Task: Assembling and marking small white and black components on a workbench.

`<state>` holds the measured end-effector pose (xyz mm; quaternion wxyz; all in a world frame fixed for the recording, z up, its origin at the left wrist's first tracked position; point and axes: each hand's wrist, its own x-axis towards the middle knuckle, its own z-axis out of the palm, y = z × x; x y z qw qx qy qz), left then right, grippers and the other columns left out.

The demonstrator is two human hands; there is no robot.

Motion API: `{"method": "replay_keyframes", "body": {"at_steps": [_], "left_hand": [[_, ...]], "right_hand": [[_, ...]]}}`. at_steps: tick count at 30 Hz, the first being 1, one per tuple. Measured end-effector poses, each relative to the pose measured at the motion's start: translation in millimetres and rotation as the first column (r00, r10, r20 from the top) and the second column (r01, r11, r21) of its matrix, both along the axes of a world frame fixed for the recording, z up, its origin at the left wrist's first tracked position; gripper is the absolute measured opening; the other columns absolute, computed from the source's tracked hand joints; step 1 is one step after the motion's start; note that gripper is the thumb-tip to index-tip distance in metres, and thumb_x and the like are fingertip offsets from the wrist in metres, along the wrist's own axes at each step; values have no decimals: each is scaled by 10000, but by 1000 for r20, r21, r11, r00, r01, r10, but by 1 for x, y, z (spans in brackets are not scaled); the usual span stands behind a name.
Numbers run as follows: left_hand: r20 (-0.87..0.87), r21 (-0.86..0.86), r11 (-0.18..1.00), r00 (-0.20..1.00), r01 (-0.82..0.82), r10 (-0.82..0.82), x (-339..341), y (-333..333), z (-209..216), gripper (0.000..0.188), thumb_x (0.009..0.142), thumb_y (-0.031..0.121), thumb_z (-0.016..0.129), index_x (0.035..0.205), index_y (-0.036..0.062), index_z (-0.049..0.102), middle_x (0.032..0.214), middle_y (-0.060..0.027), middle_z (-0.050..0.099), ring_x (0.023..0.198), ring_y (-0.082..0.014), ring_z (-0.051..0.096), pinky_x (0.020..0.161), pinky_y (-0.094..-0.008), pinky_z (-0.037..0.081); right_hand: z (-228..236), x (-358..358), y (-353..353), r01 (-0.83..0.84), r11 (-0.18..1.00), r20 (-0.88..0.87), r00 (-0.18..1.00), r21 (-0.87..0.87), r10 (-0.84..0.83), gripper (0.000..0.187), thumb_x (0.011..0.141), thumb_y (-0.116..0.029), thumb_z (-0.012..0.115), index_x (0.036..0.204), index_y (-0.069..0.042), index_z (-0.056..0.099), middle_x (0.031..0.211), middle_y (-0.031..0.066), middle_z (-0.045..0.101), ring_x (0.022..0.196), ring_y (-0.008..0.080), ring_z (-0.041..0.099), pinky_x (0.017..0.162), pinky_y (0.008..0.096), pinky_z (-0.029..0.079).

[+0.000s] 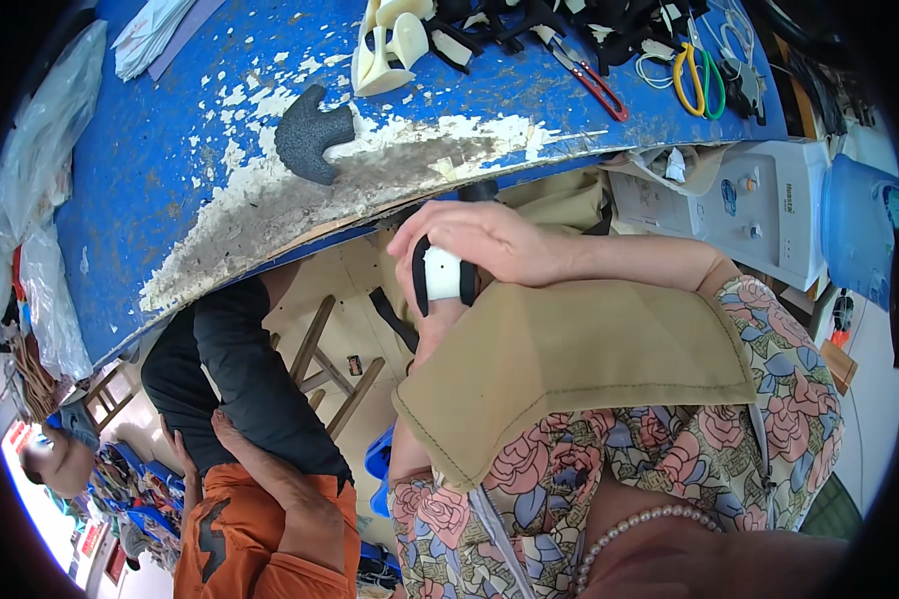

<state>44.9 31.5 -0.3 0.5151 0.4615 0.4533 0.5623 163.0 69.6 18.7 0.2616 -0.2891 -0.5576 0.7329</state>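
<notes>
Just below the table's edge my two hands come together around a small curved piece with black edges and a white middle band (pixel 442 275). From above, my right hand (pixel 494 245) closes over it with fingers bent. My left hand (pixel 406 268) is underneath and to the left, closed against the same piece, its fingers mostly hidden. On the blue table, nearest to my hands, rests a dark grey curved foam-like piece (pixel 315 135). A tan apron (pixel 589 349) lies across my front beneath the forearms.
On the worn blue table (pixel 170 190) are cream moulded forms (pixel 388 55), black-and-white pieces (pixel 514 25), a red-handled tool (pixel 589 80) and yellow-and-green scissors (pixel 697 80). A person in orange (pixel 270 529) sits at my left. A white water dispenser (pixel 759 215) stands right.
</notes>
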Motion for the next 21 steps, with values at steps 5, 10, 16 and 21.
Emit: {"method": "replay_keyframes", "body": {"at_steps": [5,10,16,21], "left_hand": [[15,30,999,999,-30,29,-2,1,7,174,733,45,700,821,-34,572,761,-52,596,680,-121,530,628,-259,423],[-133,61,998,991,-17,25,-7,7,10,171,747,22,661,874,-26,557,825,-85,578,735,-159,536,663,-279,434],[-339,-149,989,939,15,-66,-39,13,28,160,923,80,449,963,-23,565,873,-80,578,806,-116,564,723,-247,446],[-263,-374,920,938,119,-228,-22,35,24,345,977,272,396,911,-13,579,671,-55,585,610,-95,561,577,-226,442]], "right_hand": [[-1,-5,-5,35,951,-58,998,308,-18,250,943,-163,397,1074,-6,540,1205,121,484,1185,235,412,1016,355,302],[-2,1,6,136,914,-66,991,382,-120,234,942,-182,411,1029,-10,544,1213,120,475,1178,246,415,1017,357,298],[4,16,32,117,744,104,964,658,-244,193,937,-119,391,992,-22,547,1245,141,463,1189,271,406,999,383,306],[-23,13,37,208,715,49,946,667,-320,207,952,-199,406,991,-37,528,1161,106,514,1072,280,477,944,383,355]]}}
